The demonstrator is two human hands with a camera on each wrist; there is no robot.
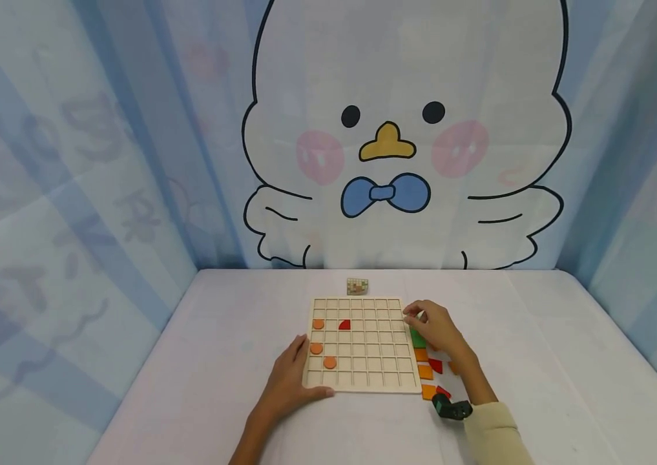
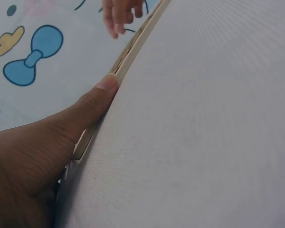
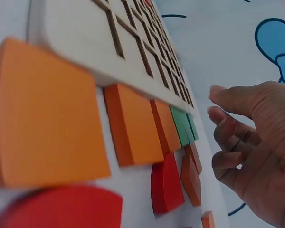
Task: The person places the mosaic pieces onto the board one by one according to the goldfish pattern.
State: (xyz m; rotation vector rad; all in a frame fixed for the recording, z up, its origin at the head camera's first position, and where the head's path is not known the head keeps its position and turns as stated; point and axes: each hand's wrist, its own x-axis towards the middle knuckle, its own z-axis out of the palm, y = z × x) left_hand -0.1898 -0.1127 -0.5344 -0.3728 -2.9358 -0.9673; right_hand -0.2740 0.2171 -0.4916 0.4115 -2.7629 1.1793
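A pale wooden grid board [image 1: 369,349] lies on the table. My left hand [image 1: 289,378] spans its near left corner, fingers along the left edge and the straight thumb [image 2: 97,97] against the front edge. Three orange discs [image 1: 330,363] and a red quarter-round piece [image 1: 344,325] sit in cells on the board's left half. My right hand [image 1: 434,325] hovers by the far right edge, over a green piece [image 1: 418,340]. In the right wrist view its thumb and index finger [image 3: 218,114] are close but apart, with nothing visible between them; the other fingers bend loosely.
Orange pieces [image 3: 47,114] line the board's right edge, with red pieces [image 3: 166,185] beside them. Behind the board lies a small card with a coloured grid pattern [image 1: 357,287]. A black device [image 1: 451,408] is at the right wrist. A curtain with a cartoon bird [image 1: 386,239] hangs behind the table.
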